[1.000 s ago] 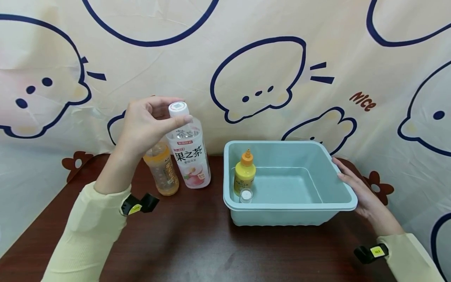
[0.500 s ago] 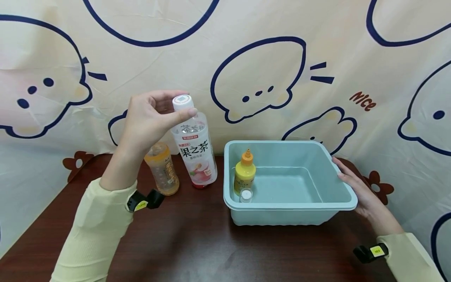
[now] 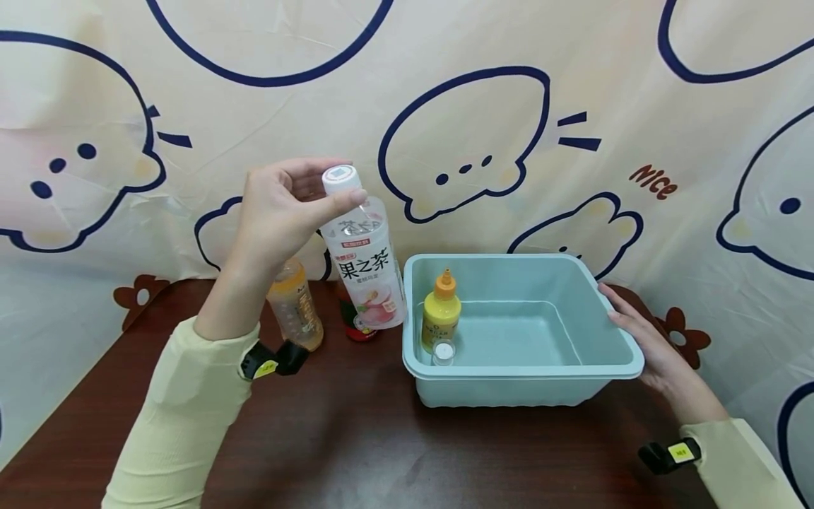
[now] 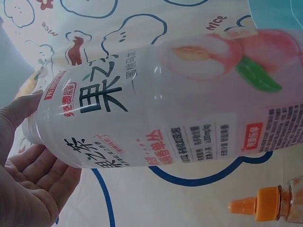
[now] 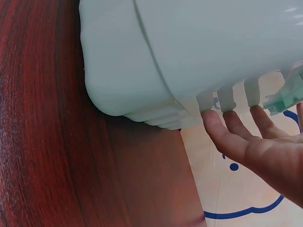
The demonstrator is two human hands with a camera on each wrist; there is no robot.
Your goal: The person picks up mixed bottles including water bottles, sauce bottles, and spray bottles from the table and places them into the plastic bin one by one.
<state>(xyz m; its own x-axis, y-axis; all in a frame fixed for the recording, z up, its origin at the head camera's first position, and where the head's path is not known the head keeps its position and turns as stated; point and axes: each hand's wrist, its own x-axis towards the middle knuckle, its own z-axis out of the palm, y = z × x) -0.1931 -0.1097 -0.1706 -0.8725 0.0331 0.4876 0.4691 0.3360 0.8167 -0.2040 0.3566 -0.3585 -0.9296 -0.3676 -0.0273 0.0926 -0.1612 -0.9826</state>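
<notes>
My left hand (image 3: 280, 212) grips a peach fruit-tea bottle (image 3: 372, 276) round the neck, just under its white cap. In the head view the bottle tilts, its base near the left rim of a pale blue plastic basin (image 3: 509, 389). Its printed label fills the left wrist view, the thumb and fingers at its neck. My right hand (image 3: 649, 346) touches the basin's right side. In the right wrist view its fingertips (image 5: 210, 120) rest against the outer wall; the thumb is mostly out of frame. Inside the basin stand a yellow squeeze bottle (image 3: 440, 314) and a small white-lidded jar (image 3: 443, 352).
An orange-topped clear bottle (image 3: 295, 311) stands on the dark wooden table (image 3: 356, 438), left of the basin. A dark, red-based container (image 3: 358, 331) is partly hidden behind the tea bottle. A printed cloth (image 3: 470, 120) hangs behind the table.
My left hand has moved right with the tea bottle, which has come up off the table and tilted more. The red-based container behind it now shows. My right hand has stayed put.
</notes>
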